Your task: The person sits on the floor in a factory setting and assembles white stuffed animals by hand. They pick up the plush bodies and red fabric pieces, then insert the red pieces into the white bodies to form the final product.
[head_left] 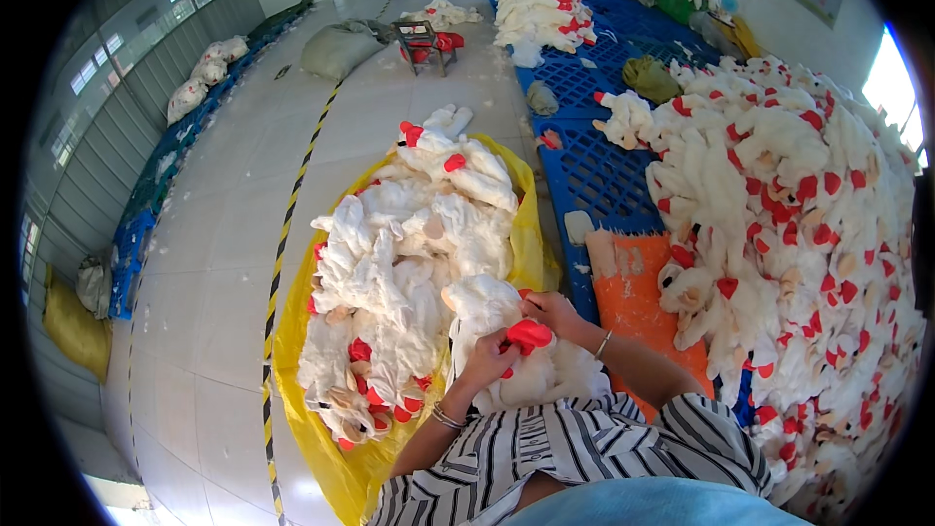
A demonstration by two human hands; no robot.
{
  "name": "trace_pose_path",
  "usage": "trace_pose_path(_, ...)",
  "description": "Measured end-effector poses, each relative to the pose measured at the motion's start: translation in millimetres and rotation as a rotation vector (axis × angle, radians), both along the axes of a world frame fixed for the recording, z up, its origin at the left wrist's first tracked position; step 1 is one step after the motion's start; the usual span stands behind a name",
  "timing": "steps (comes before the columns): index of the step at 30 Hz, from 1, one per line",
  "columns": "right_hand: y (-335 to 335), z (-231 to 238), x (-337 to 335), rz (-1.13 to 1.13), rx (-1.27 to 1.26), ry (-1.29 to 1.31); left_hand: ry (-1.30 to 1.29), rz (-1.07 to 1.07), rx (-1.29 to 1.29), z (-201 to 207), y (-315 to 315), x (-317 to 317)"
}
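Observation:
A white plush toy skin, unstuffed and limp, lies across my lap with a red fabric part at its near end. My left hand is closed on the edge of this red part. My right hand pinches the plush skin just beyond it, with a bit of red at the fingertips. The fingers hide exactly where each one grips. In front and to the left, a heap of similar plush skins with red parts fills an open yellow sack on the floor.
A tall pile of plush skins rises at my right on blue plastic pallets. An orange mat lies between the pile and me. Farther off are a small chair, a grey-green sack and another plush pile. Striped tape crosses the floor.

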State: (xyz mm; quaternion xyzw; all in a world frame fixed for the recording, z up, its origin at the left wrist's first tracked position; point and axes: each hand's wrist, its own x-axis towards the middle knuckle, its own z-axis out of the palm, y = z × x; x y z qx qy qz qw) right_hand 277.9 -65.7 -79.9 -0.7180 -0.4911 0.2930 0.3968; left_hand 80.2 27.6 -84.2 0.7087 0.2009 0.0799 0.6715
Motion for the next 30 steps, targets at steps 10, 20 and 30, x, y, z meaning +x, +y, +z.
trace_pose_path(10,0.0,-15.6,-9.5,-0.157,0.119,-0.066,-0.049,0.034,-0.046,-25.9,7.0,0.3)
trace_pose_path(20,-1.2,-16.6,-7.5,-0.154,0.114,-0.019,-0.039,0.023,-0.110,-23.6,7.0,1.1)
trace_pose_path(30,-1.5,-12.2,-9.1,-0.153,0.126,-0.035,-0.040,0.009,-0.113,-21.4,7.3,0.2)
